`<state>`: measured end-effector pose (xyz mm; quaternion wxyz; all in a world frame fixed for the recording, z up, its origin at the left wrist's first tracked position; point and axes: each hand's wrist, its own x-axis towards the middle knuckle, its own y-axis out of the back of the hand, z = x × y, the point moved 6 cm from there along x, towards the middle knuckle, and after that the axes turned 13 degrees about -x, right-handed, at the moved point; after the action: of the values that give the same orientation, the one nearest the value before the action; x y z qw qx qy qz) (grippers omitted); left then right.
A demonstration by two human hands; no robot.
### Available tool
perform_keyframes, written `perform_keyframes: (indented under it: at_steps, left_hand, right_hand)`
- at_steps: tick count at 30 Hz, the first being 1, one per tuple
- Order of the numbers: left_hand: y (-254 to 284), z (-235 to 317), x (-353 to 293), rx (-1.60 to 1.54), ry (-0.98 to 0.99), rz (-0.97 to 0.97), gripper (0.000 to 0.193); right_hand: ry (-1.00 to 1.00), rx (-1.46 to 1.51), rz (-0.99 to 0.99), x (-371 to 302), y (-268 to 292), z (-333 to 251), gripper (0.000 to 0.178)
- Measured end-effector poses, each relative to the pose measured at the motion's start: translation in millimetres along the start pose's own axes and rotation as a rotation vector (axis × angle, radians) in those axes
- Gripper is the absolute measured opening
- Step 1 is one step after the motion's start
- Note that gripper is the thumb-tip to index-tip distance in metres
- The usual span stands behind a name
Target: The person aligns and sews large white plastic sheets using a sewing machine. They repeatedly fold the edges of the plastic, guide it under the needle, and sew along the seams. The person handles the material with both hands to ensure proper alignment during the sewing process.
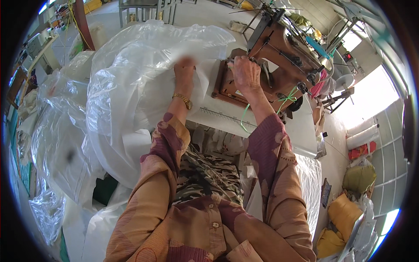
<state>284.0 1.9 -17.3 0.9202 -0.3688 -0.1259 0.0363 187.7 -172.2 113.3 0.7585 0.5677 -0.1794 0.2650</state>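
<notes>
My left hand (185,72) rests at the edge of a big heap of clear plastic sheeting (126,74). A blurred patch covers its fingers, so their pose is hidden. A patterned metal watch band (182,100) circles that wrist. By the needle end of a brown sewing machine (279,48), my right hand (247,73) is closed with its fingers bent; what they hold, if anything, cannot be made out. Below this hand lies the machine's brown bed (229,94). A bright green cord (286,98) hangs from the machine beside my right forearm.
A ruler strip (227,117) runs along the near edge of the white worktable (301,137). Plastic sheeting spills off the left side to the floor. At right are yellow bundles (345,214), an olive sack (359,178) and white rolls (363,137). A grey metal stand (139,5) is behind.
</notes>
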Motion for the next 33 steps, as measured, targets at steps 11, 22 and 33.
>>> perform_keyframes:
  at_steps: [11,22,33]
  left_hand:
    - [6,-4,6,0.016,-0.057,-0.018,0.009]
    - [7,1,6,0.234,-0.088,-0.061,0.012]
    - [-11,76,-55,0.636,-0.292,-0.295,0.011]
  right_hand:
    - [-0.351,0.438,0.236,-197,61,57,0.026]
    - [-1.079,-0.185,-0.074,-321,-1,246,0.038]
    - [-0.637,0.623,0.122,-217,65,108,0.02]
